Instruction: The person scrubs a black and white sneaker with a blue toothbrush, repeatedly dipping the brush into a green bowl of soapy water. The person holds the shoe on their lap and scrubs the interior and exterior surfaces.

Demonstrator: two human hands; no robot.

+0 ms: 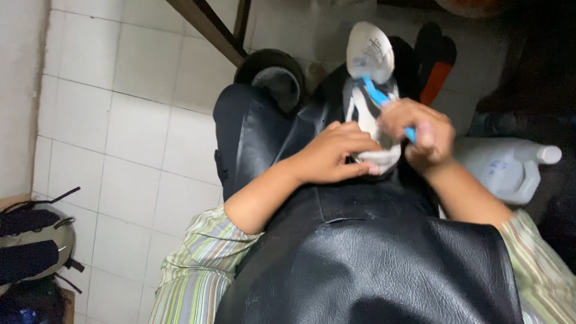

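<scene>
A white and black shoe [370,66] lies on my lap, its pale insole facing up. My left hand [333,154] grips the near end of the shoe. My right hand [423,132] is closed on a blue brush [379,96] whose head rests on the shoe's inner side. A black leather-like apron [372,264] covers my lap and chest. My sleeves are striped green and white.
A translucent plastic jug [510,165] with a white cap lies to my right. A black round container [273,75] stands on the white tiled floor ahead. An orange and black item [437,66] is behind the shoe. A grey and black backpack [33,243] sits at lower left.
</scene>
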